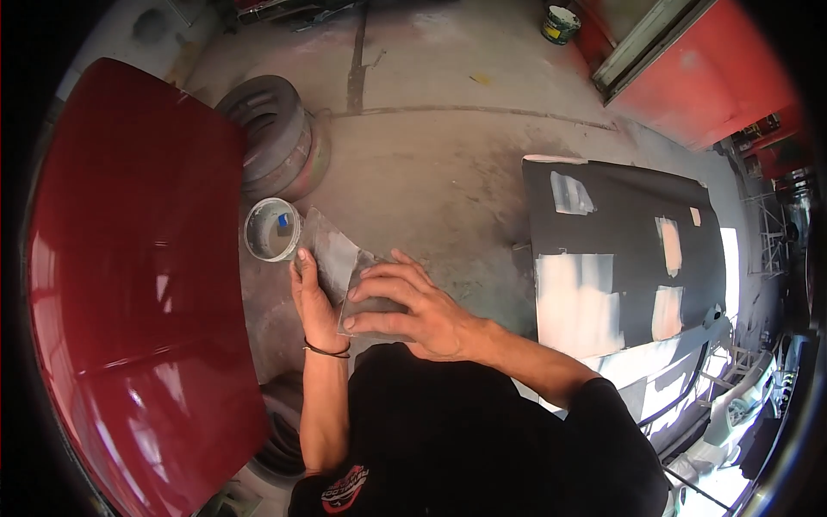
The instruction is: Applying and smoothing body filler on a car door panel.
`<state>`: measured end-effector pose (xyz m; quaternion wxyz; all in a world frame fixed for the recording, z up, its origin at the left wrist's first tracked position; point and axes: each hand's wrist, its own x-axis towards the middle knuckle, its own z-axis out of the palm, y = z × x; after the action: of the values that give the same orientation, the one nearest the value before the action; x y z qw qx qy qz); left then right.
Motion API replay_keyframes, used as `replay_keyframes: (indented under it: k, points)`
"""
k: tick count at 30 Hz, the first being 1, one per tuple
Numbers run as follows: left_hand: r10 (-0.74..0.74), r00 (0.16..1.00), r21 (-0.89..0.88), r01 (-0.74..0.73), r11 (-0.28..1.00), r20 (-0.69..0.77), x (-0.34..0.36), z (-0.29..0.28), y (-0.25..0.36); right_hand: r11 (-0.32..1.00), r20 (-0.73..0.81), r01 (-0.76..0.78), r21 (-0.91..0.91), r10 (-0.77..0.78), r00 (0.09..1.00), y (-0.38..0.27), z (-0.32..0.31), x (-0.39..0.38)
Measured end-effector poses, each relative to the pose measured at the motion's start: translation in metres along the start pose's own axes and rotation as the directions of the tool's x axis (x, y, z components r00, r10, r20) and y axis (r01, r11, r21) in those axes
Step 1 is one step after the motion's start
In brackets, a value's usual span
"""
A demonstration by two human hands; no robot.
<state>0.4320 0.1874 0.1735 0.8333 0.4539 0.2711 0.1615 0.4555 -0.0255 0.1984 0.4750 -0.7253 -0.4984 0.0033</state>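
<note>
My left hand (317, 306) is closed around the edge of a thin grey plate (331, 250), with the thumb up along its side. The plate is tilted and carries a pale smear. My right hand (422, 310) has its fingers spread over a thin, flat spreader (369, 307) that lies against the plate. Where the two overlap is partly hidden by my fingers. Just beyond my left thumb is a round tub (250, 234) with pale residue on its inner wall and a small blue patch inside.
A glossy red car panel (138, 276) fills the left side. Stacked tyres (263, 112) stand behind the tub. On the right is a dark panel (620, 224) with several pale filler patches. A bucket (560, 28) sits far back, near a red panel (689, 86).
</note>
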Motion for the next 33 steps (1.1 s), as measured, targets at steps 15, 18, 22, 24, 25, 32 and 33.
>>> replay_keyframes:
  k: [15, 18, 22, 24, 25, 32, 33]
  points:
    - [-0.668, 0.471, -0.035, 0.831, 0.555, 0.577, 0.174, 0.136, -0.093, 0.914, -0.293, -0.299, -0.275, 0.217, 0.931, 0.086, -0.058, 0.026]
    - [-0.692, 0.2, 0.172, 0.887, 0.429, 0.693, 0.208, 0.168, -0.094, 0.878, -0.471, -0.425, -0.222, 0.285, 0.835, 0.122, -0.074, 0.055]
    - [-0.801, 0.253, 0.49, 0.68, 0.546, 0.543, 0.246, 0.212, -0.078, 0.735, -0.784, -0.372, 0.567, 0.62, 0.029, 0.174, -0.112, 0.071]
    - [-0.742, 0.285, 0.416, 0.681, 0.602, 0.607, 0.278, 0.242, -0.074, 0.522, -0.495, -0.007, 0.853, 0.804, -0.329, 0.177, -0.118, 0.077]
    - [-0.752, 0.344, 0.42, 0.664, 0.618, 0.562, 0.295, 0.257, -0.071, 0.51, -0.467, 0.088, 0.856, 0.835, -0.292, 0.173, -0.118, 0.08]
    - [-0.404, 0.506, 0.244, 0.353, 0.903, 0.762, 0.328, 0.346, -0.108, 0.343, -0.184, 0.429, 0.835, 0.911, -0.369, 0.149, -0.096, 0.128]
    - [-0.362, 0.514, 0.205, 0.337, 0.919, 0.777, 0.32, 0.353, -0.114, 0.344, -0.176, 0.464, 0.817, 0.913, -0.368, 0.145, -0.097, 0.132]
